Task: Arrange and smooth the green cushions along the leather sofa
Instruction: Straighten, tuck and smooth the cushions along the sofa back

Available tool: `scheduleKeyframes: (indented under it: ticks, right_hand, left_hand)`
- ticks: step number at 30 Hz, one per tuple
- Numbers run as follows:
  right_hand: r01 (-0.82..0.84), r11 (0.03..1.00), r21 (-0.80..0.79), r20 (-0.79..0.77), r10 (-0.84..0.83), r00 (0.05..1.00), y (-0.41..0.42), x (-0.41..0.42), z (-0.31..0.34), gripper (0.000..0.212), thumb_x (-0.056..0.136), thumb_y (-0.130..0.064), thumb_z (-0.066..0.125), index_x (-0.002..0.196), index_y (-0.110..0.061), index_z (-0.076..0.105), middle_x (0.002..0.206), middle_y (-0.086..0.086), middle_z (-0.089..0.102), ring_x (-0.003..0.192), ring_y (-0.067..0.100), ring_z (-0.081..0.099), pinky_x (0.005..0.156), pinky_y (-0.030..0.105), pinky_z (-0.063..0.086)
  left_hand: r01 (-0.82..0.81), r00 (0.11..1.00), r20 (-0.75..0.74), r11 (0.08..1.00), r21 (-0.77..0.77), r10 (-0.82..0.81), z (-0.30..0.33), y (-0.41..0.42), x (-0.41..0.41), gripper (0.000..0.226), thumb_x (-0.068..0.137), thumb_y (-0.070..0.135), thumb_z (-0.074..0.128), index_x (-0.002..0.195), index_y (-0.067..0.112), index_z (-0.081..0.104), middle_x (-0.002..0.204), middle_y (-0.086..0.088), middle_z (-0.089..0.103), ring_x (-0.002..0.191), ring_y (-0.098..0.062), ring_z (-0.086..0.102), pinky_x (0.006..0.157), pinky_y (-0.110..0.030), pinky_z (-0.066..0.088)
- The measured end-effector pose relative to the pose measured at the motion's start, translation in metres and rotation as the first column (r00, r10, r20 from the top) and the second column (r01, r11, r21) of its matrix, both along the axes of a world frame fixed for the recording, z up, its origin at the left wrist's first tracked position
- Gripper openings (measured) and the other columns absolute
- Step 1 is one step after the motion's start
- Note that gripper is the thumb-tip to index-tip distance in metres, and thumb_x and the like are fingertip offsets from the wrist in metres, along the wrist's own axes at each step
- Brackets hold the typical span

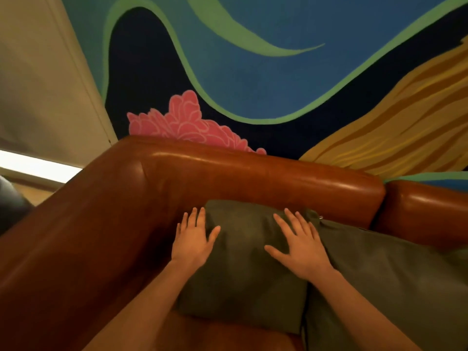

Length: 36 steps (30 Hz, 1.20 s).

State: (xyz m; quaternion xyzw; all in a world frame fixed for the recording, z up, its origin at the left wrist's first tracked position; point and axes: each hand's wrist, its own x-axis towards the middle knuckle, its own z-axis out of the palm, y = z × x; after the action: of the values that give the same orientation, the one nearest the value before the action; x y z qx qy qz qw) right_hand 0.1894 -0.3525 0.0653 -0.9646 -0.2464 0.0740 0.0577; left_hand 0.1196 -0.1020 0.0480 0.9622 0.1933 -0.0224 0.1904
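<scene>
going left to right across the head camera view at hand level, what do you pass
Sofa armrest → left hand at the cushion's left edge → green cushion → right hand flat on it → second green cushion.

A cushion (243,269) sits in the sofa (228,173) corner against the backrest; a second cushion (385,287) touches its right side. Mural wall (278,72) stands behind the sofa.

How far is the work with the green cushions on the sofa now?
Done, it seems: the corner cushion stands against the leather sofa back. In hand: the left hand at its edge and the right hand lie flat on it, smoothing. Left: the second cushion beside it overlaps and is not yet smoothed.
</scene>
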Motion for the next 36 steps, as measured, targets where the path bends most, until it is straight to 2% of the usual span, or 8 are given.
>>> scheduleKeyframes:
  ticks: [5, 9, 14, 18, 27, 31, 34, 36]
  right_hand:
    - [0.206, 0.959, 0.197, -0.052, -0.199, 0.979, -0.028, 0.034, 0.0, 0.068, 0.094, -0.02, 0.043, 0.152, -0.03, 0.009, 0.162, -0.002, -0.001, 0.148, 0.02, -0.004, 0.119, 0.039, 0.005]
    - [0.299, 0.954, 0.033, -0.032, -0.298, 0.954, -0.061, 0.068, 0.002, 0.085, 0.083, -0.01, 0.055, 0.152, -0.027, 0.01, 0.16, 0.002, 0.012, 0.146, 0.026, 0.009, 0.117, 0.041, 0.016]
    - [0.128, 0.988, -0.084, -0.015, -0.129, 0.991, -0.056, 0.1, -0.009, 0.069, 0.085, -0.006, 0.054, 0.145, -0.029, 0.028, 0.152, 0.0, 0.033, 0.144, 0.024, 0.018, 0.112, 0.042, 0.022]
    - [0.107, 0.994, -0.007, -0.012, -0.107, 0.994, -0.047, 0.121, 0.004, 0.046, 0.082, -0.002, 0.053, 0.12, -0.027, 0.047, 0.114, 0.005, 0.061, 0.116, 0.027, 0.05, 0.092, 0.039, 0.037]
    - [0.051, 0.986, -0.156, 0.069, -0.04, 0.997, -0.039, 0.124, 0.018, 0.032, 0.083, -0.001, 0.048, 0.097, -0.03, 0.047, 0.102, -0.001, 0.063, 0.101, 0.026, 0.058, 0.093, 0.045, 0.03]
    - [0.028, 0.991, -0.127, -0.105, -0.042, 0.994, -0.039, 0.124, 0.024, 0.043, 0.083, -0.006, 0.056, 0.118, -0.029, 0.048, 0.121, 0.001, 0.053, 0.116, 0.026, 0.05, 0.096, 0.044, 0.041]
    - [0.018, 0.986, -0.168, -0.134, -0.041, 0.99, -0.02, 0.117, 0.033, 0.074, 0.075, -0.003, 0.056, 0.138, -0.035, 0.033, 0.136, -0.001, 0.04, 0.128, 0.026, 0.036, 0.102, 0.048, 0.032]
    - [-0.017, 0.991, -0.134, -0.109, 0.002, 0.994, 0.005, 0.109, 0.037, 0.078, 0.077, -0.002, 0.05, 0.143, -0.036, 0.027, 0.142, -0.001, 0.037, 0.129, 0.026, 0.033, 0.102, 0.047, 0.031]
  left_hand:
    - [0.225, 0.974, 0.002, 0.96, 0.169, -0.228, -0.009, -0.039, 0.038, 0.101, 0.072, 0.087, 0.021, 0.151, 0.029, -0.004, 0.16, 0.004, -0.009, 0.144, -0.024, -0.019, 0.112, -0.054, -0.014]
    - [0.402, 0.908, 0.036, 0.892, 0.206, -0.418, -0.013, -0.096, 0.077, 0.116, 0.052, 0.099, 0.008, 0.149, 0.036, 0.0, 0.16, 0.008, -0.006, 0.145, -0.023, -0.019, 0.106, -0.063, -0.02]
    - [0.38, 0.912, 0.068, 0.894, 0.237, -0.406, -0.033, -0.102, 0.101, 0.114, 0.048, 0.101, 0.004, 0.146, 0.044, 0.011, 0.156, 0.011, 0.021, 0.146, -0.02, 0.007, 0.106, -0.064, -0.017]
    - [0.32, 0.922, 0.125, 0.904, 0.283, -0.366, -0.04, -0.072, 0.104, 0.106, 0.057, 0.098, 0.008, 0.142, 0.039, 0.032, 0.141, 0.015, 0.044, 0.135, -0.013, 0.035, 0.111, -0.063, 0.0]
    - [0.287, 0.938, 0.11, 0.917, 0.277, -0.327, -0.045, -0.052, 0.114, 0.1, 0.063, 0.095, 0.007, 0.139, 0.037, 0.036, 0.131, 0.013, 0.05, 0.12, -0.015, 0.047, 0.109, -0.054, 0.021]
    - [0.312, 0.936, 0.096, 0.926, 0.21, -0.337, -0.04, -0.055, 0.11, 0.104, 0.058, 0.097, 0.006, 0.142, 0.038, 0.027, 0.138, 0.014, 0.041, 0.128, -0.015, 0.037, 0.11, -0.056, 0.013]
    - [0.335, 0.923, 0.17, 0.938, 0.094, -0.347, -0.031, -0.048, 0.101, 0.097, 0.064, 0.093, 0.009, 0.143, 0.038, 0.026, 0.142, 0.014, 0.039, 0.133, -0.013, 0.031, 0.114, -0.051, 0.011]
    - [0.291, 0.929, 0.226, 0.956, 0.043, -0.293, -0.025, -0.028, 0.093, 0.084, 0.075, 0.084, 0.016, 0.142, 0.035, 0.03, 0.142, 0.011, 0.042, 0.133, -0.013, 0.032, 0.115, -0.045, 0.014]
